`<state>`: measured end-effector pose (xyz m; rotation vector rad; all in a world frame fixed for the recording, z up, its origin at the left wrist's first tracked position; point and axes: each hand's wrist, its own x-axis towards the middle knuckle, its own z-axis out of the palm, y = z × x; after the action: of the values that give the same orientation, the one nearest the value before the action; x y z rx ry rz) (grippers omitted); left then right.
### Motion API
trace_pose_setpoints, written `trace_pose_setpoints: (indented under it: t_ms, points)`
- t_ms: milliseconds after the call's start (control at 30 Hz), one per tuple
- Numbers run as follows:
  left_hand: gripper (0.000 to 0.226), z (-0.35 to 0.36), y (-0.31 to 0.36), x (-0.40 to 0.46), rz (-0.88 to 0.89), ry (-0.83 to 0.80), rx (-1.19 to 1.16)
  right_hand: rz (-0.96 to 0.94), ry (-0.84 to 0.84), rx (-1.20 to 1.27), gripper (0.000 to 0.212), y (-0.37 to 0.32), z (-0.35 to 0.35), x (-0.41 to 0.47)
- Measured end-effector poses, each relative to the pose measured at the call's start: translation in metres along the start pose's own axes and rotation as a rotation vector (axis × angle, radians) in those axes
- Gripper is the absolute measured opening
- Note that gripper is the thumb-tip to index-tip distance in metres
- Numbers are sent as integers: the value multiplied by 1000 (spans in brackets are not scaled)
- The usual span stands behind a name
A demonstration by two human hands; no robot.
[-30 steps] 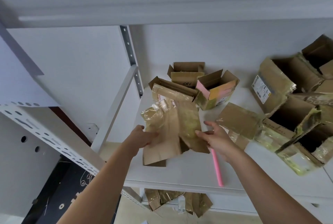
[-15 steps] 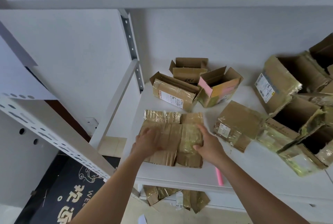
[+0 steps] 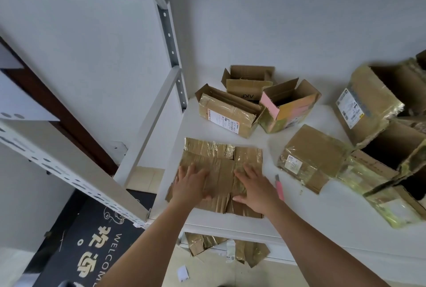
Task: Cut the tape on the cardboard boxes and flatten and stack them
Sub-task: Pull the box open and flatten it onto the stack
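Lifted a second before, the flattened box (image 3: pixel 221 171) lay pressed on the near left of the table (image 3: pixel 322 222) under the left hand (image 3: pixel 192 183) and right hand (image 3: pixel 254 186), fingers spread flat, ready for stacking.

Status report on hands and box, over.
Both hands, left and right, flat on the flattened brown cardboard box. Pink utility knife beside right hand. Nothing obstructing.

The camera on my head looks steeply down, close over the white table's (image 3: pixel 322 213) front-left corner.
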<state>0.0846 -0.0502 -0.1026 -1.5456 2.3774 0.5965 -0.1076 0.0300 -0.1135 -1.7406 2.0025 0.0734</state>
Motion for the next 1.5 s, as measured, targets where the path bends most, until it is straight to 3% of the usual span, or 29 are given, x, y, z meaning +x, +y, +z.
trace_pose_setpoints:
  t_ms: [100,200,267,400,500,600,700,800,900,967,1167,1300,1400,1500]
  points:
    - [73,-5,1,-3,-6,51,83,39,-18,21,77,-10,-7,-9]
    - [51,-20,-7,1,6,319,153,44,-7,-68,57,-23,-13,-27]
    - [43,-30,-12,2,29,375,130,1,62,-98,44,-23,-19,-35]
    - [30,-26,1,-6,174,154,-27,-81,123,-138,63,-13,-25,-35]
    - [69,-8,2,-12,267,-82,38,-52,76,-121,62,-14,-17,-33]
    - [89,-7,-8,-8,201,-41,198,-111,43,24,53,-21,-9,-29]
    - [79,-16,-13,-4,131,18,276,-176,186,-98,42,-26,-10,-23]
    - [67,-14,-17,-5,98,-6,195,-160,267,-180,61,-22,-12,-15]
    - [59,-6,-13,-8,69,16,124,-156,72,-159,64,-18,-8,-7]
    - [50,-2,-7,-9,52,80,116,-171,39,-166,61,-24,-3,-5]
    - [72,13,-15,-8,35,89,115,-238,257,-197,45,-28,0,5]
    - [66,14,-22,2,38,136,120,-168,210,-214,65,-12,4,30]
    - [59,19,-18,15,24,202,73,-128,203,-207,67,-13,19,44]
    - [65,22,-20,31,3,267,57,-95,280,-176,65,-16,30,55]
